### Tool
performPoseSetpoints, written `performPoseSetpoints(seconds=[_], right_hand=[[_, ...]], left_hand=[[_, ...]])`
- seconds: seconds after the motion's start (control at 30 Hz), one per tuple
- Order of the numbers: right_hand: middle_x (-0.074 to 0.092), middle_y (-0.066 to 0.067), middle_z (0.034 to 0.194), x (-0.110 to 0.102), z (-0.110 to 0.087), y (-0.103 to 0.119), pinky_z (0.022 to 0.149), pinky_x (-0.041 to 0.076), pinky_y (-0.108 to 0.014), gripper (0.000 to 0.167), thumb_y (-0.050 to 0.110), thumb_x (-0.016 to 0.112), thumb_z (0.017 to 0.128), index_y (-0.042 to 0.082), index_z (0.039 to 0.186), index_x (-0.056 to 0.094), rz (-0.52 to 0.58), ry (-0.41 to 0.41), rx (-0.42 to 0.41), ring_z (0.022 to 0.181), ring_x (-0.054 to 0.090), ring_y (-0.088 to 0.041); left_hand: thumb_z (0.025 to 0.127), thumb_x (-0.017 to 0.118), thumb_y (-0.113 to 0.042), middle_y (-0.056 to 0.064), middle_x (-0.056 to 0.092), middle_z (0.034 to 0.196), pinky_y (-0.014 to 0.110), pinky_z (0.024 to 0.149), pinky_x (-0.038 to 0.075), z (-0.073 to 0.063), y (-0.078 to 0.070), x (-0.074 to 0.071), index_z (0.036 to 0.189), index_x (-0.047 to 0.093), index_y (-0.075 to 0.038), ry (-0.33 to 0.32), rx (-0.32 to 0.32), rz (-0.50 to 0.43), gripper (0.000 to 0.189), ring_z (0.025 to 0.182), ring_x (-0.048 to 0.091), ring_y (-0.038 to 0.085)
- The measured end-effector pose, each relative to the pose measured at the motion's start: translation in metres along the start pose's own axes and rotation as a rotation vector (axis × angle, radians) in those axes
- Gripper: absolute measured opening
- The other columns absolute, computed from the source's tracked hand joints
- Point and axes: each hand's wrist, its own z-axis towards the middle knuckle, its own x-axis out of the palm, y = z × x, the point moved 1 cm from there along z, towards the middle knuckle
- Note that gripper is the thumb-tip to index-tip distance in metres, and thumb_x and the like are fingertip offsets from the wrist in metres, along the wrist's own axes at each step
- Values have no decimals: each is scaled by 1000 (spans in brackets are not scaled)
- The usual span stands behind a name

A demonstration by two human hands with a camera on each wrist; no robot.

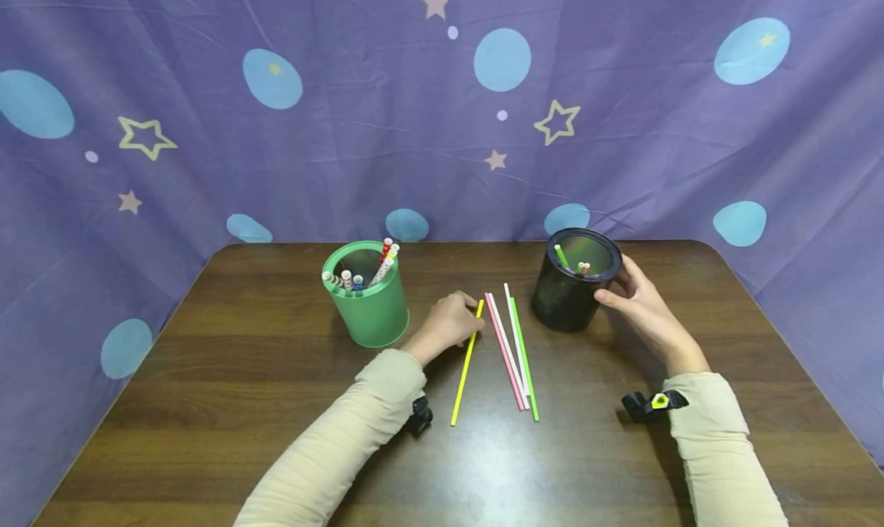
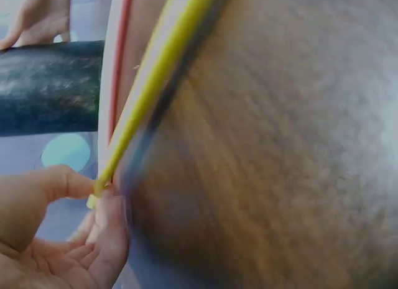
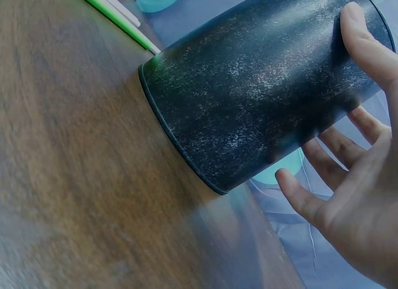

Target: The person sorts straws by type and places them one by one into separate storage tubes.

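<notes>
Near the middle of the table, my left hand [image 1: 450, 321] pinches the upper end of a thin yellow straw [image 1: 464, 380] between thumb and fingers. The left wrist view shows the pinch up close, with the straw [image 2: 155, 71] slanting away from the fingertips. On the right, my right hand [image 1: 648, 312] holds the side of a black can [image 1: 562, 303], thumb on the near side and fingers reaching round behind. The can stands upright with green and pink straws inside. Between the hands lie a pink straw [image 1: 503, 349], two white straws [image 1: 506, 341] and a green straw [image 1: 525, 360].
A green can [image 1: 376, 316] stands left of my left hand, holding several patterned paper straws [image 1: 384, 265]. The brown wooden table [image 1: 242, 404] ends at a purple curtain [image 1: 359, 151] with stars and blue spots behind the cans.
</notes>
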Motion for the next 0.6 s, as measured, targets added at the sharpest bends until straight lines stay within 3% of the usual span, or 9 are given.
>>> performPoseSetpoints(seconds=[0.17,0.27,0.47,0.6], right_hand=[[49,6,136,-1,0,0,91,45,-18,65,-4,62,94,17,150,37,-1,4,-1,122,46,-9],[48,5,137,-1,0,0,91,45,-18,66,-4,62,94,16,150,36,2,5,1,122,46,-9],[48,4,137,-1,1,0,91,45,-18,67,-3,63,94,15,151,34,-10,-1,14,121,46,-10],[48,5,136,-1,0,0,91,45,-17,66,-3,63,94,15,150,36,-20,-8,16,123,44,-9]], left_hand=[[87,69,-12,6,73,89,25,61,50,-1,-6,-10,112,68,-1,-33,35,-92,28,61,59,11],[89,69,-13,7,71,91,28,61,51,-3,-13,-16,112,66,-2,-56,66,-140,25,64,61,15],[90,66,-11,6,67,95,33,77,51,-10,-31,-28,113,63,-4,-118,137,-220,25,85,64,21],[90,64,-9,6,66,97,33,79,51,-14,-42,-32,114,62,-5,-155,205,-310,25,87,64,20]])
